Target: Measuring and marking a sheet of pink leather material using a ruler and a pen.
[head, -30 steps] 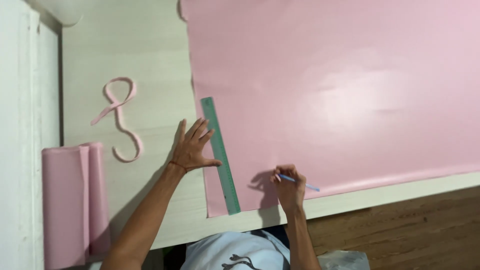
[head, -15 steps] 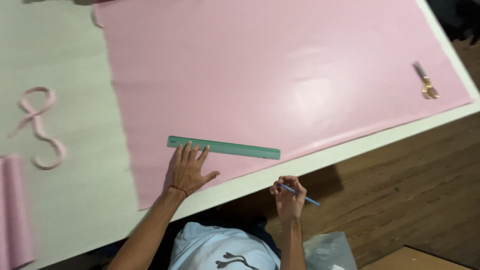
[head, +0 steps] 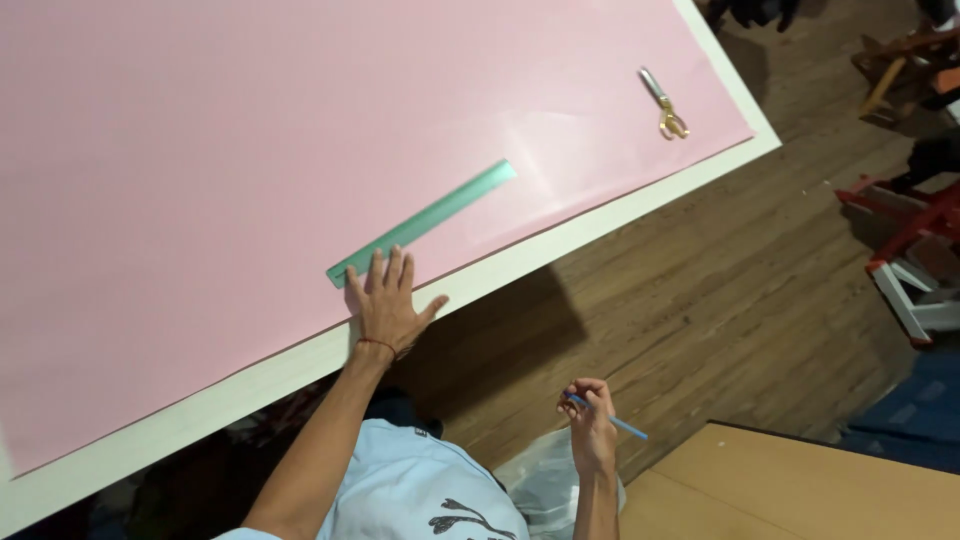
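A long green ruler is laid flat on a big pink sheet, which is spread over a white surface. The ruler is slanted, with its near end low by the sheet's edge and its far end up and away to the right. The left hand is spread wide and flat, and its fingertips are pressed on the ruler's near end. The right hand is kept off the surface, out over the wooden floor, and is closed around a thin blue pen. So the ruler is much nearer the left hand. Gold scissors are left far off by the sheet's corner.
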